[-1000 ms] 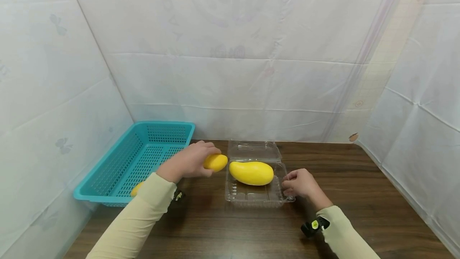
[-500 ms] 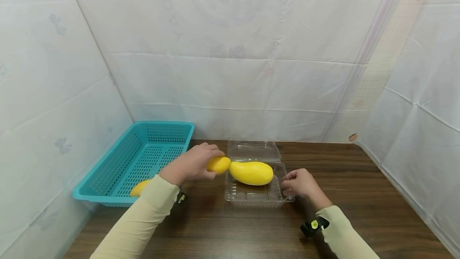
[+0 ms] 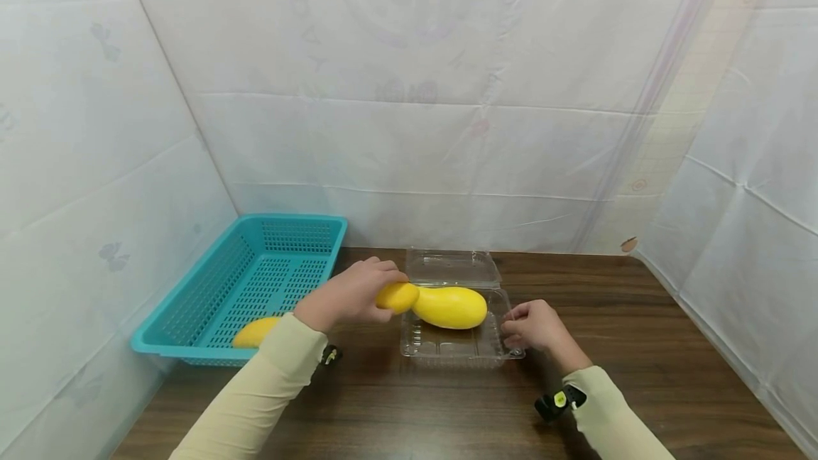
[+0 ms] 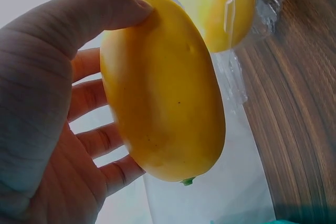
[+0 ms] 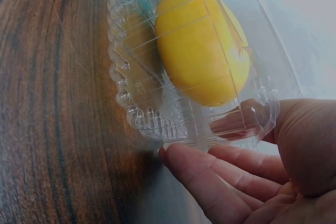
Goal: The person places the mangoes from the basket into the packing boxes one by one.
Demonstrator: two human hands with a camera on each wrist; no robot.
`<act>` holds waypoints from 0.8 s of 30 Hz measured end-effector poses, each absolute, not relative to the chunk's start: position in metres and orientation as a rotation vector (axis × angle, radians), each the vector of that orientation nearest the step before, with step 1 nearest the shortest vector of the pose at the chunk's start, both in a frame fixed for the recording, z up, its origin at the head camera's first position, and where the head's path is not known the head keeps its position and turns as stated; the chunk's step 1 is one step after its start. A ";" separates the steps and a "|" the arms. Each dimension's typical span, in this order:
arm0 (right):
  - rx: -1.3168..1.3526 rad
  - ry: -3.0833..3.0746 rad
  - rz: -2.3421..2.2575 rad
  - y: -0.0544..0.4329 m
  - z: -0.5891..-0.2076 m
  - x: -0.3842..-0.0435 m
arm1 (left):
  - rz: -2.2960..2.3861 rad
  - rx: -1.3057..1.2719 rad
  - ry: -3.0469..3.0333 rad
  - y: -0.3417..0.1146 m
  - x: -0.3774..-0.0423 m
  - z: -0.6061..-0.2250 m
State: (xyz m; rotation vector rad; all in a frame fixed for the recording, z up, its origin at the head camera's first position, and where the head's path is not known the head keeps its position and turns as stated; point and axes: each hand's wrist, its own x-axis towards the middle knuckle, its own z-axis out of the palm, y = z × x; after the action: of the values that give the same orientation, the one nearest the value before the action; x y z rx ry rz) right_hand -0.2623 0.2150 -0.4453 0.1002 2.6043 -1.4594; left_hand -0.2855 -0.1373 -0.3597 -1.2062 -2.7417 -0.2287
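Observation:
My left hand [image 3: 354,293] grips a yellow mango [image 3: 397,297] just above the left rim of an open clear plastic clamshell box [image 3: 441,348]. In the left wrist view the thumb lies on the near face of this held mango [image 4: 165,93], the fingers are behind it, and a green stem end shows at the bottom. Another, larger-looking yellow mango [image 3: 451,308] lies across the box's back half. My right hand [image 3: 537,326] pinches the box's right wall; in the right wrist view its thumb is behind the clear plastic and the fingers [image 5: 210,171] are outside.
A turquoise slotted basket [image 3: 292,218] stands at the left, with a further yellow mango [image 3: 254,332] in its near corner, partly behind my left sleeve. The box's lid [image 3: 452,266] lies folded back towards the white-sheeted wall. Dark wood table [image 3: 409,410] lies in front.
My left hand has moved slightly right with its mango, which now overlaps the tip of the boxed mango in view. More of the basket's mango shows. The right hand and box stayed put.

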 end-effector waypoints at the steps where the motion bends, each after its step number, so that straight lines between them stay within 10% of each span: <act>1: 0.093 2.605 -1.456 0.215 -0.445 -0.262 | -0.227 -1.214 -2.736 -0.136 -0.285 -0.360; 24: 0.091 2.614 -1.444 0.215 -0.444 -0.262 | -0.245 -1.283 -2.724 -0.108 -0.285 -0.367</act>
State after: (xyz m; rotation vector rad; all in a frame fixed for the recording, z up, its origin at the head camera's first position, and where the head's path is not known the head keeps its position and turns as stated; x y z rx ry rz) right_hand -0.2624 0.2152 -0.4441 0.0914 2.6143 -1.4439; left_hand -0.2845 -0.1080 -0.3666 -1.2826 -2.7237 -0.2448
